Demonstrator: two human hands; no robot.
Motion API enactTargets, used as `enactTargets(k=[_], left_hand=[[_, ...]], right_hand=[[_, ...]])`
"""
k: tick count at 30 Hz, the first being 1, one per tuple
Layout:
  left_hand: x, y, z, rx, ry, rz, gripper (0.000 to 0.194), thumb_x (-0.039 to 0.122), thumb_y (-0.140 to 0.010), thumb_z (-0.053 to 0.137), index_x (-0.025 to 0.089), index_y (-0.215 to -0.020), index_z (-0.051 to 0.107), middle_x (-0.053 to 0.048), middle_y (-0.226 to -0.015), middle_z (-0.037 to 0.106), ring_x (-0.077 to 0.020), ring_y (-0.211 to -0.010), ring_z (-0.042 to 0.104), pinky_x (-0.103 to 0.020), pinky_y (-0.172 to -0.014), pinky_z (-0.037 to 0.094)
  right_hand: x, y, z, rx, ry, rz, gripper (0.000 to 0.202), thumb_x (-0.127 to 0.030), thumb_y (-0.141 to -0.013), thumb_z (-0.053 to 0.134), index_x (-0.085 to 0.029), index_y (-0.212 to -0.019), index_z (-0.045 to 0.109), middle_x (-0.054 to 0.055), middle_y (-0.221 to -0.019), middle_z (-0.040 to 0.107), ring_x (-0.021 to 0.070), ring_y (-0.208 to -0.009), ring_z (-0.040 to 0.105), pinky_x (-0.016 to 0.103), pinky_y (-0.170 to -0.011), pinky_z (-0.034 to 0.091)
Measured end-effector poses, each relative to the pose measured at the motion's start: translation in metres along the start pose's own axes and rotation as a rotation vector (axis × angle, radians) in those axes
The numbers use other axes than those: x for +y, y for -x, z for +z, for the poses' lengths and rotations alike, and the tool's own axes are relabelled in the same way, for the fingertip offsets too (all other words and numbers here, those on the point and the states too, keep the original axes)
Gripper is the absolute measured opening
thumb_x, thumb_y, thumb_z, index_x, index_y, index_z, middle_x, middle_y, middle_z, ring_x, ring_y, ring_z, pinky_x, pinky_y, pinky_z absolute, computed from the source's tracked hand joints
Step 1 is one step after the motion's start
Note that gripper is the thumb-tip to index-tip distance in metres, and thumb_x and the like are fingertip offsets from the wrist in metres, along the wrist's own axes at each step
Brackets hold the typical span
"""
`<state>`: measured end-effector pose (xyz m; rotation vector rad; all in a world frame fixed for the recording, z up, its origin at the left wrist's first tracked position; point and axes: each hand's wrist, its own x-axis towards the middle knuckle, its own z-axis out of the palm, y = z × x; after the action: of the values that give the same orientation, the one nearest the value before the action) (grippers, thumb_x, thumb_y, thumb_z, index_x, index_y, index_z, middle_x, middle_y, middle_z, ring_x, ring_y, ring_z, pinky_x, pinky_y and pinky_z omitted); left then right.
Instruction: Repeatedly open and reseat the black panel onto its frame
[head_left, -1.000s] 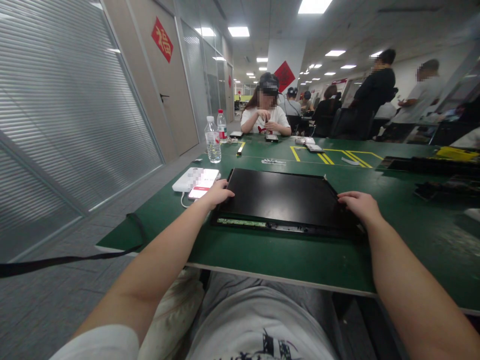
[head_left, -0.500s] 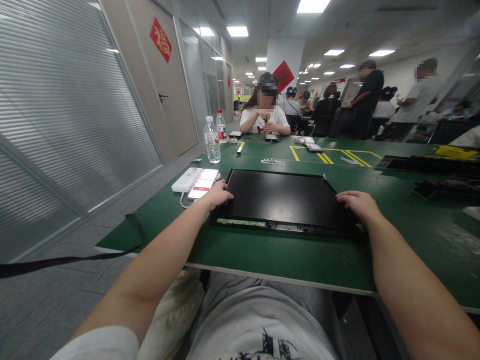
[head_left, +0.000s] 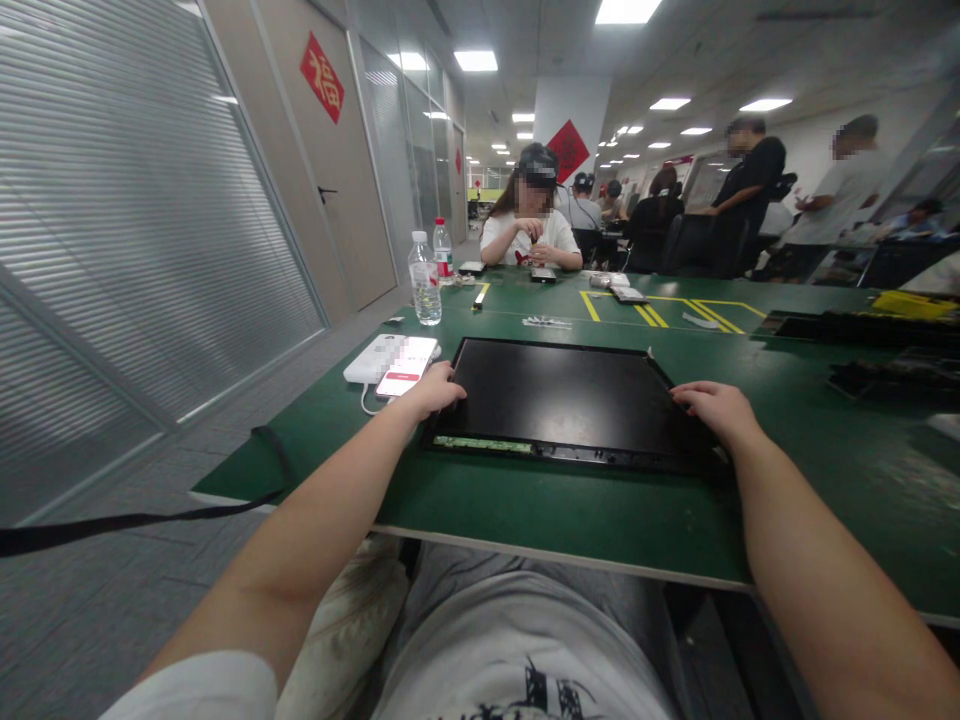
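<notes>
A flat black display panel (head_left: 562,395) lies on the green table (head_left: 555,520), with a green circuit strip (head_left: 482,444) along its near edge at the left. My left hand (head_left: 437,390) grips the panel's left edge, thumb on top. At the right edge, my right hand (head_left: 716,408) has its fingers and thumb pressed together on the frame. Just left of my left hand are a lit phone (head_left: 405,368) and a white box-like device (head_left: 367,360) with a white cable.
Two bottles (head_left: 425,285) stand behind the phone. Small metal pieces (head_left: 546,322) lie beyond the panel. Dark strips (head_left: 862,328) are stacked at the right. Across the table a person (head_left: 532,225) handles a small part. A black strap (head_left: 150,517) hangs off the left corner.
My hands and the panel have stayed in place. In the background, the standing person in black has shifted slightly to the right.
</notes>
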<state>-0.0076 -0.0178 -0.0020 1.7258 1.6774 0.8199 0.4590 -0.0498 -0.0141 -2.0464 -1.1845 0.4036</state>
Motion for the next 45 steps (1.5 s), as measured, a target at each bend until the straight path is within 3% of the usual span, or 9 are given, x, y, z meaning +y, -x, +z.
enactTargets(k=[9, 13, 17, 22, 27, 33, 38, 45], left_hand=[[0.0, 0.0, 0.001, -0.006, -0.146, 0.031, 0.011, 0.015, -0.071, 0.07, 0.017, -0.081, 0.069, -0.014, -0.134, 0.068, -0.0323, -0.12, 0.067, -0.036, -0.095, 0.057], [-0.005, -0.003, 0.002, 0.006, -0.184, 0.056, 0.023, 0.018, -0.071, 0.071, 0.017, -0.094, 0.073, -0.014, -0.153, 0.057, -0.0347, -0.138, 0.057, -0.039, -0.111, 0.05], [-0.007, -0.003, 0.002, -0.006, -0.24, 0.043, 0.03, 0.021, -0.073, 0.07, 0.017, -0.103, 0.075, -0.013, -0.163, 0.047, -0.034, -0.143, 0.053, -0.036, -0.116, 0.046], [-0.007, -0.003, 0.002, -0.014, -0.349, 0.08, 0.026, 0.032, -0.079, 0.069, 0.017, -0.099, 0.077, -0.012, -0.152, 0.057, -0.0334, -0.143, 0.052, -0.034, -0.118, 0.044], [-0.007, -0.003, 0.001, 0.007, -0.423, 0.088, 0.038, 0.041, -0.086, 0.065, 0.013, -0.108, 0.078, -0.018, -0.153, 0.056, -0.034, -0.148, 0.047, -0.036, -0.121, 0.039], [-0.004, -0.002, -0.001, 0.004, -0.509, 0.133, 0.031, 0.033, -0.091, 0.06, 0.014, -0.105, 0.08, -0.015, -0.14, 0.065, -0.0305, -0.137, 0.059, -0.031, -0.116, 0.045], [-0.005, -0.003, -0.001, 0.023, -0.544, 0.162, 0.03, 0.025, -0.091, 0.058, 0.014, -0.106, 0.081, -0.015, -0.126, 0.072, -0.0314, -0.127, 0.065, -0.035, -0.113, 0.049], [-0.008, -0.004, -0.002, -0.008, -0.56, 0.196, 0.036, 0.026, -0.091, 0.054, 0.013, -0.112, 0.079, -0.017, -0.131, 0.069, -0.0324, -0.131, 0.062, -0.036, -0.115, 0.046]], right_hand=[[0.0, 0.0, 0.001, 0.014, 0.01, -0.016, 0.02, -0.031, -0.066, 0.069, -0.024, -0.08, 0.082, 0.003, -0.069, 0.072, 0.0215, -0.068, 0.065, 0.037, -0.078, 0.051], [-0.001, 0.001, 0.001, 0.021, 0.015, -0.024, 0.019, -0.03, -0.066, 0.069, -0.023, -0.079, 0.082, 0.003, -0.069, 0.072, 0.0219, -0.069, 0.066, 0.036, -0.077, 0.051], [0.002, -0.001, 0.003, 0.031, 0.021, -0.033, 0.019, -0.03, -0.067, 0.069, -0.024, -0.079, 0.082, 0.003, -0.068, 0.072, 0.0223, -0.07, 0.066, 0.037, -0.078, 0.051], [0.006, -0.003, 0.004, 0.028, 0.029, -0.037, 0.021, -0.032, -0.069, 0.069, -0.024, -0.083, 0.083, 0.003, -0.071, 0.072, 0.0225, -0.07, 0.066, 0.037, -0.075, 0.051], [0.005, -0.003, 0.004, 0.018, 0.031, -0.021, 0.021, -0.031, -0.07, 0.069, -0.024, -0.084, 0.082, 0.004, -0.075, 0.074, 0.022, -0.071, 0.066, 0.037, -0.08, 0.051], [0.007, -0.005, 0.004, 0.005, 0.046, -0.025, 0.022, -0.032, -0.071, 0.068, -0.025, -0.086, 0.083, 0.003, -0.077, 0.075, 0.0228, -0.074, 0.067, 0.039, -0.085, 0.051], [0.006, -0.004, 0.005, 0.033, 0.073, -0.032, 0.02, -0.032, -0.069, 0.068, -0.026, -0.083, 0.082, 0.004, -0.08, 0.075, 0.0243, -0.078, 0.068, 0.041, -0.089, 0.052], [0.01, -0.006, 0.007, 0.042, 0.047, -0.073, 0.019, -0.033, -0.068, 0.069, -0.026, -0.08, 0.081, 0.004, -0.081, 0.076, 0.0251, -0.076, 0.067, 0.044, -0.089, 0.052]])
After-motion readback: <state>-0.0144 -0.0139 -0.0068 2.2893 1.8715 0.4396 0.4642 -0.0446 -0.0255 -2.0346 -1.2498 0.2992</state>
